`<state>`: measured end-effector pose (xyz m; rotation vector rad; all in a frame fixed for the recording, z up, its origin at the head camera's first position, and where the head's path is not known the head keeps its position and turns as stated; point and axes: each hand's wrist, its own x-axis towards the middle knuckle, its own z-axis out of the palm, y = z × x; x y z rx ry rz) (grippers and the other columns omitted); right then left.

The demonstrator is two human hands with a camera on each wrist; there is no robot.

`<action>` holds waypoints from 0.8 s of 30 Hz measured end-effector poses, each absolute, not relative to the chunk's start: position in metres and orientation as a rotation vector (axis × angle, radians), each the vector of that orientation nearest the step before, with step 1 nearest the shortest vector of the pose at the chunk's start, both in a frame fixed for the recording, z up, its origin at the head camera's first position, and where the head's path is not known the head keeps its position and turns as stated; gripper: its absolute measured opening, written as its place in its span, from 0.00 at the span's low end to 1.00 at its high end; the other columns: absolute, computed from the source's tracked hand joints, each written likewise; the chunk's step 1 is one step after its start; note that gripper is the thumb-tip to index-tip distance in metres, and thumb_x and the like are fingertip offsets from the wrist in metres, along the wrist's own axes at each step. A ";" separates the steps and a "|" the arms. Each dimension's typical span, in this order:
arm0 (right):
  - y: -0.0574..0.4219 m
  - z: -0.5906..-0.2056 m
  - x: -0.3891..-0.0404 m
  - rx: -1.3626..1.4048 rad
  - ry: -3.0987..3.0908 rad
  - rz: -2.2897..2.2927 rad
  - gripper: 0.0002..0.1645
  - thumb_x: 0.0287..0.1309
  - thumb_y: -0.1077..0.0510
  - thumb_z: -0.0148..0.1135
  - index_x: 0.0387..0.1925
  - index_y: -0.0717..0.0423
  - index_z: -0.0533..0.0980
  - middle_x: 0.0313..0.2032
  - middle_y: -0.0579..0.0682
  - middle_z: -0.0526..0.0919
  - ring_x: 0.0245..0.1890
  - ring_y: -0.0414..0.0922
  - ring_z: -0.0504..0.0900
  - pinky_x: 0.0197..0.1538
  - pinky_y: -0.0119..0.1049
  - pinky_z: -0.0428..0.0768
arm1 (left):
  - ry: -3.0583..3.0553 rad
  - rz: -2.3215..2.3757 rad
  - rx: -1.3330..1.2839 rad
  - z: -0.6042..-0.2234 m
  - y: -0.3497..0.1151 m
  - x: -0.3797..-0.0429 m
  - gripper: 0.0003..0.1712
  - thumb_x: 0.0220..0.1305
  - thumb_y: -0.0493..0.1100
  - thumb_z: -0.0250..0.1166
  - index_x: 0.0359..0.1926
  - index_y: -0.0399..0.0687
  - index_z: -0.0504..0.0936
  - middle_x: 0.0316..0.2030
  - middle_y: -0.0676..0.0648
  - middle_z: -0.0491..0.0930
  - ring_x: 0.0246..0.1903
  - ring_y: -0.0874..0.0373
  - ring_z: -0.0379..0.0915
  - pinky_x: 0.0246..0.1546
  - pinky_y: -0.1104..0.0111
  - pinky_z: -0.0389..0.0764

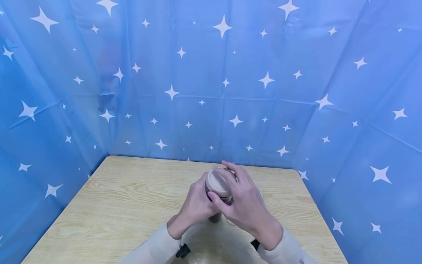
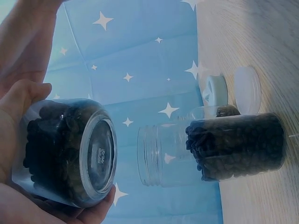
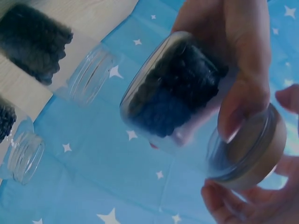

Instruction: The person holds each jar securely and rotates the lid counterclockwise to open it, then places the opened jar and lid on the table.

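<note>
My left hand grips a clear jar part-filled with dark beans, raised above the table. At the jar's mouth sits a round beige lid. The fingers and thumb of my right hand hold this lid by its rim. Whether its thread is engaged I cannot tell. In the left wrist view the held jar shows its base. Beyond it stands an uncapped clear jar of dark beans, and part of another bean jar shows behind that one. My hands mostly hide these jars in the head view.
A white lid and a pale green lid lie on the wood-grain table near the standing jars. Blue curtains with white stars enclose the table's back and sides.
</note>
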<state>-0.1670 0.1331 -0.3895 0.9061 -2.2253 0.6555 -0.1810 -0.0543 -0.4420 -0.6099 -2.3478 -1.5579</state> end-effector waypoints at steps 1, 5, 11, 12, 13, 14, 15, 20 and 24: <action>0.132 -0.390 -0.167 0.905 -2.224 0.663 0.35 0.69 0.47 0.82 0.74 0.46 0.83 0.74 0.63 0.83 0.71 0.62 0.87 0.62 0.61 0.92 | -2.350 -1.541 -0.609 -0.442 -0.054 -0.181 0.45 0.56 0.45 0.89 0.72 0.43 0.80 0.51 0.48 0.93 0.49 0.55 0.92 0.51 0.64 0.92; 0.131 -0.390 -0.165 0.918 -2.224 0.702 0.33 0.70 0.49 0.83 0.72 0.48 0.84 0.73 0.63 0.83 0.72 0.62 0.86 0.66 0.61 0.91 | -2.356 -1.506 -0.606 -0.442 -0.055 -0.181 0.45 0.55 0.45 0.89 0.72 0.43 0.81 0.50 0.48 0.93 0.47 0.56 0.91 0.49 0.65 0.92; 0.132 -0.389 -0.165 0.941 -2.214 0.719 0.31 0.70 0.50 0.83 0.71 0.48 0.85 0.73 0.63 0.83 0.73 0.62 0.85 0.67 0.61 0.91 | -2.361 -1.521 -0.599 -0.442 -0.054 -0.181 0.45 0.55 0.46 0.89 0.72 0.43 0.81 0.51 0.49 0.93 0.47 0.57 0.91 0.48 0.65 0.92; 0.132 -0.389 -0.166 0.947 -2.212 0.721 0.31 0.70 0.50 0.82 0.71 0.48 0.85 0.73 0.63 0.83 0.73 0.62 0.85 0.67 0.60 0.91 | -2.361 -1.522 -0.600 -0.442 -0.054 -0.181 0.46 0.55 0.46 0.90 0.72 0.43 0.81 0.51 0.49 0.93 0.47 0.56 0.91 0.49 0.65 0.92; 0.133 -0.389 -0.166 0.953 -2.210 0.722 0.31 0.70 0.50 0.82 0.71 0.48 0.85 0.73 0.63 0.84 0.73 0.62 0.85 0.67 0.60 0.91 | -2.361 -1.523 -0.602 -0.441 -0.054 -0.181 0.46 0.55 0.46 0.90 0.73 0.43 0.80 0.51 0.49 0.93 0.47 0.56 0.92 0.49 0.65 0.92; 0.133 -0.389 -0.167 0.962 -2.208 0.723 0.31 0.71 0.50 0.82 0.71 0.48 0.84 0.73 0.62 0.83 0.73 0.62 0.85 0.67 0.60 0.91 | -2.360 -1.523 -0.604 -0.441 -0.054 -0.181 0.47 0.55 0.47 0.90 0.73 0.43 0.80 0.51 0.49 0.93 0.47 0.56 0.91 0.49 0.65 0.92; 0.134 -0.388 -0.167 0.970 -2.206 0.723 0.31 0.71 0.50 0.82 0.71 0.48 0.84 0.73 0.62 0.83 0.73 0.62 0.85 0.66 0.60 0.91 | -2.359 -1.522 -0.607 -0.441 -0.054 -0.181 0.47 0.55 0.46 0.90 0.74 0.43 0.80 0.51 0.49 0.93 0.47 0.56 0.91 0.49 0.65 0.92; 0.138 -0.387 -0.171 1.050 -2.192 0.715 0.29 0.75 0.50 0.78 0.72 0.49 0.84 0.74 0.60 0.83 0.73 0.61 0.84 0.65 0.58 0.92 | -2.350 -1.536 -0.621 -0.441 -0.054 -0.181 0.45 0.55 0.44 0.88 0.73 0.44 0.81 0.50 0.50 0.93 0.47 0.57 0.91 0.49 0.65 0.91; 0.143 -0.387 -0.175 1.130 -2.184 0.711 0.27 0.79 0.49 0.74 0.72 0.49 0.83 0.75 0.59 0.82 0.75 0.61 0.83 0.68 0.57 0.91 | -2.346 -1.536 -0.630 -0.442 -0.054 -0.181 0.44 0.55 0.44 0.88 0.71 0.45 0.81 0.50 0.49 0.93 0.47 0.58 0.91 0.49 0.66 0.91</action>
